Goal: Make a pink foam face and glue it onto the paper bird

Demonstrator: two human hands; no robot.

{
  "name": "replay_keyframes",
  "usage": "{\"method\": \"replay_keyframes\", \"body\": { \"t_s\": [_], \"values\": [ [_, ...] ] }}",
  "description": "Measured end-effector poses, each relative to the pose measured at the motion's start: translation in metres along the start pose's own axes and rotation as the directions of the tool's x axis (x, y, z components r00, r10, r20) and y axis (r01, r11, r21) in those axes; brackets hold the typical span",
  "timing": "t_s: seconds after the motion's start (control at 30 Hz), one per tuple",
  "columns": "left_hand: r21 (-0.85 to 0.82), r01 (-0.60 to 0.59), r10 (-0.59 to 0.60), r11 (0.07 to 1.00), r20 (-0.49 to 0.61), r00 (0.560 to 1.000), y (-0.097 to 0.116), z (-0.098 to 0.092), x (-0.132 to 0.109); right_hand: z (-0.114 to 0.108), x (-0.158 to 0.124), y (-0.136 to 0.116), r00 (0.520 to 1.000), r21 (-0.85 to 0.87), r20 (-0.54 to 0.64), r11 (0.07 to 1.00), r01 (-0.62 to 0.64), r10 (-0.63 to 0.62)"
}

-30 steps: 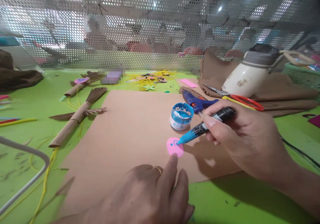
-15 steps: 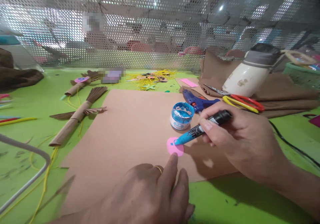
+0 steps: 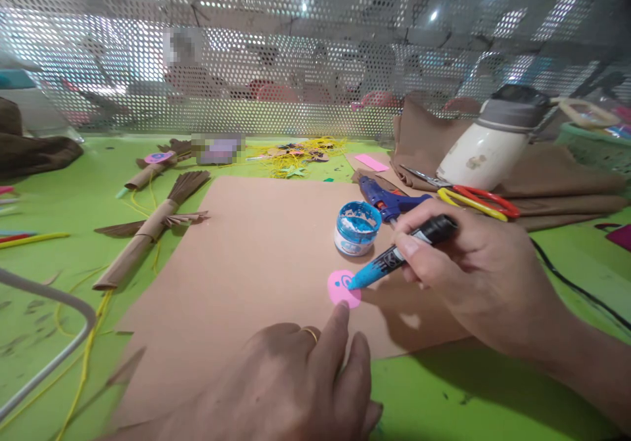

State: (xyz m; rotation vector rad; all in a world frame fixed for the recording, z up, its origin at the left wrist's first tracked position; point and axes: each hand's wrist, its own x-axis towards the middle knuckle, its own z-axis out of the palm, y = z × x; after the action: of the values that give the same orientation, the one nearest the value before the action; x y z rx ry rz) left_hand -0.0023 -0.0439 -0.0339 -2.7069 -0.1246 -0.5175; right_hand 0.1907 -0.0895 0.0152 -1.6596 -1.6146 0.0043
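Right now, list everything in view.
Disc: one, pink, on paper.
Pen: one, blue-black, at disc.
Paper: one, brown, centre.
Jar: one, blue, on paper.
Glue gun: one, blue, behind jar.
Scissors: one, red-yellow, right.
Bottle: one, white, right.
Bundle: one, brown, right.
Basket: one, green, right.
Strip: one, pink, back.
Thread: uncounted, yellow, scattered.
Paper rolls: two, brown, left.
Sticks: several, mixed, left.
Cloth: one, brown, left.
Bar: one, white, left.
Screen: one, grey, back.
Table: one, green, below.
Left hand: one, on disc.
Right hand: one, holding pen.
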Motion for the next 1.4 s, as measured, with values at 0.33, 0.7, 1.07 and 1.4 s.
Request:
{"method": "replay_keyframes", "body": {
  "t_s": [0.33, 0.7, 1.07, 1.4],
  "values": [
    [-0.044, -0.07, 0.071, 0.997, 0.005, 0.997, -0.009, 0.0, 0.002, -0.002, 0.001, 0.003, 1.0, 0.014, 0.001, 1.0, -0.006, 0.006],
    [-0.034, -0.043, 0.042, 0.999, -0.024, 0.999, -0.005, 0.0, 0.003, 0.0, -0.001, 0.005, 0.996, 0.068, -0.078, 0.997, -0.047, 0.053],
    [-0.035, -0.057, 0.058, 0.998, 0.011, 0.998, -0.007, -0.004, 0.003, 0.003, -0.001, 0.001, 0.999, 0.075, -0.035, 0.997, -0.008, 0.01],
    [-0.033, -0.048, 0.048, 0.998, -0.018, 0.999, -0.008, -0.001, 0.004, 0.005, 0.0, 0.002, 1.0, 0.086, 0.004, 0.996, -0.025, 0.024]
  ]
}}
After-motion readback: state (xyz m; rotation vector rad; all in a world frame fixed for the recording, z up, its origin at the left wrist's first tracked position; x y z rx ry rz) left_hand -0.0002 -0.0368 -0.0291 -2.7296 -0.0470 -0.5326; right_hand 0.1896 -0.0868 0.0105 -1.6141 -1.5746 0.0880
